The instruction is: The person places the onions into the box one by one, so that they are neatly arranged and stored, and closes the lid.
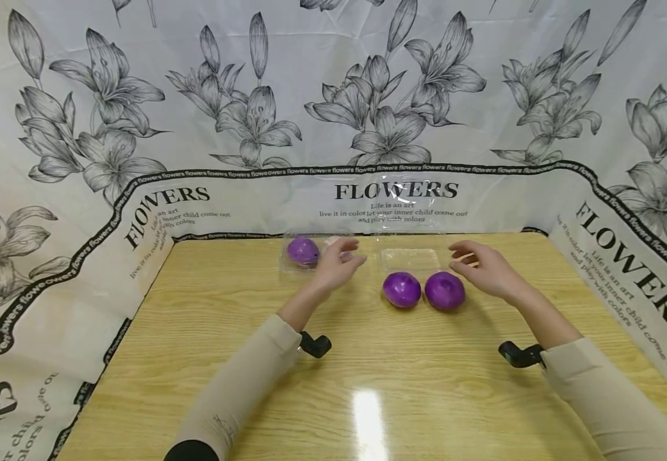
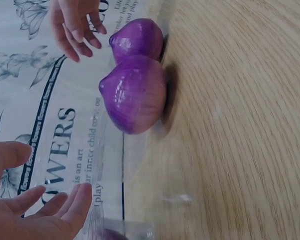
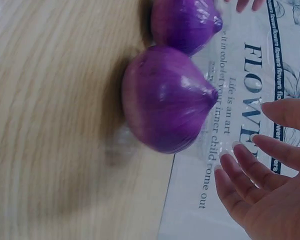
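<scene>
Two glossy purple onions, a left one (image 1: 402, 289) and a right one (image 1: 445, 291), sit side by side on the table. Just behind them stands a clear plastic box (image 1: 411, 259) with its transparent lid raised. My left hand (image 1: 336, 264), fingers relaxed and holding nothing, hovers left of the onions. It partly covers a second clear box (image 1: 287, 264), which contains a round purple item (image 1: 302, 251) and something pale, mostly hidden. To the right of the onions, my right hand (image 1: 485, 270) is held in the air with loosely bent fingers and nothing in them.
The wooden table (image 1: 241, 307) ends at a white cloth backdrop (image 1: 287, 198) with printed flowers and lettering. Black wrist-mount pieces jut out beneath the left cuff (image 1: 316, 346) and the right cuff (image 1: 520, 354). A bright reflection lies on the front of the table.
</scene>
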Demonstrator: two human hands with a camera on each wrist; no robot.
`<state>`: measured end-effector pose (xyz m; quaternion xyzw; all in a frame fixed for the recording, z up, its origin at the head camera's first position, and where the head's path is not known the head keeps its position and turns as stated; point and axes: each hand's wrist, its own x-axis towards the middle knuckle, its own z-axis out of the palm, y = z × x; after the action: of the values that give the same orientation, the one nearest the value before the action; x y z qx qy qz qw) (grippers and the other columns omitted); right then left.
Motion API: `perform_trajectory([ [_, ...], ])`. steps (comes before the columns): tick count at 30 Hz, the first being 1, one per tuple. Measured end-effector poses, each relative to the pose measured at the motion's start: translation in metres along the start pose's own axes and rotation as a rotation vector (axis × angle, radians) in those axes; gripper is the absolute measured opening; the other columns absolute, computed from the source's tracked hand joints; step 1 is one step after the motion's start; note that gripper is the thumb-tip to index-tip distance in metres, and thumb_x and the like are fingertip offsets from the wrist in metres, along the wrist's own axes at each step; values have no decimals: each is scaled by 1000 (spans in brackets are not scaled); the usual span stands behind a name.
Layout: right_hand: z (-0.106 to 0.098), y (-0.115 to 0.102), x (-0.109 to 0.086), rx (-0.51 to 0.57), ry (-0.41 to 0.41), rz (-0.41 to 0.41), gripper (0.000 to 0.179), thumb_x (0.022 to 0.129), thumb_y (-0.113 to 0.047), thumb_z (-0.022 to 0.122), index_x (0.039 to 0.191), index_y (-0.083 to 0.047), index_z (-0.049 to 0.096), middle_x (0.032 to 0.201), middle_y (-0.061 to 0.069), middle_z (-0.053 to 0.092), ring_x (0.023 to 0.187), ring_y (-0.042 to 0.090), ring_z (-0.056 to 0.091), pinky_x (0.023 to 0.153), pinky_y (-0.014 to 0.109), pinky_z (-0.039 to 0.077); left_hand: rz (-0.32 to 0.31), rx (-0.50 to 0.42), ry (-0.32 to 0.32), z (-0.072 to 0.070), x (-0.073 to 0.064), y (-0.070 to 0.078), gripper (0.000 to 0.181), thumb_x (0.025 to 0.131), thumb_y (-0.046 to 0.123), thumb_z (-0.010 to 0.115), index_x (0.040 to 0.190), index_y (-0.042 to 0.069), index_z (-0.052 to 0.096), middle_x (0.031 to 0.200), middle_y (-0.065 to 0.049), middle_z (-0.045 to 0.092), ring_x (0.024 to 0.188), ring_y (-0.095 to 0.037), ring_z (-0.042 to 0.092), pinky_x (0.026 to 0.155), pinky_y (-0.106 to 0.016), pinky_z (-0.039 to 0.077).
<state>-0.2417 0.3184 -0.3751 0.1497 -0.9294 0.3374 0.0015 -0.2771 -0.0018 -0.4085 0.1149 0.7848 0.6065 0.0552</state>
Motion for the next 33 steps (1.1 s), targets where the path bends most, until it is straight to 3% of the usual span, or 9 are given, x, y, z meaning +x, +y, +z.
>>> perform_trajectory([
  [6,1,16,-4,-33,14,-50,49,101,-14,65,140,12,49,131,34,57,116,50,57,96,62,56,-53,47,-32,17,7,2,57,102,23,66,152,6,44,153,-14,48,131,-34,56,105,-41,58],
  [15,7,28,-9,-64,-29,-29,62,94,-23,75,139,12,49,130,37,56,115,53,57,96,65,55,-131,35,-104,36,22,-4,65,107,31,53,160,6,27,160,-18,37,145,-39,39,122,-50,40],
  [25,14,36,-14,-58,-86,22,76,89,-32,81,142,11,46,132,38,55,116,53,57,96,64,55,-152,53,-23,53,31,-14,63,109,31,48,160,1,25,157,-19,40,145,-38,39,124,-50,36],
  [28,17,37,-16,-38,-88,35,82,89,-33,82,143,11,40,133,38,53,117,54,56,98,64,55,-137,53,2,57,33,-18,59,109,28,44,157,-3,27,151,-19,47,136,-35,47,120,-46,41],
  [33,20,35,-19,-25,-89,78,86,86,-35,84,138,16,38,131,38,52,117,53,56,99,64,54,-140,15,34,66,36,-24,54,110,24,43,154,-4,32,138,-21,53,105,-30,64,98,-38,59],
])
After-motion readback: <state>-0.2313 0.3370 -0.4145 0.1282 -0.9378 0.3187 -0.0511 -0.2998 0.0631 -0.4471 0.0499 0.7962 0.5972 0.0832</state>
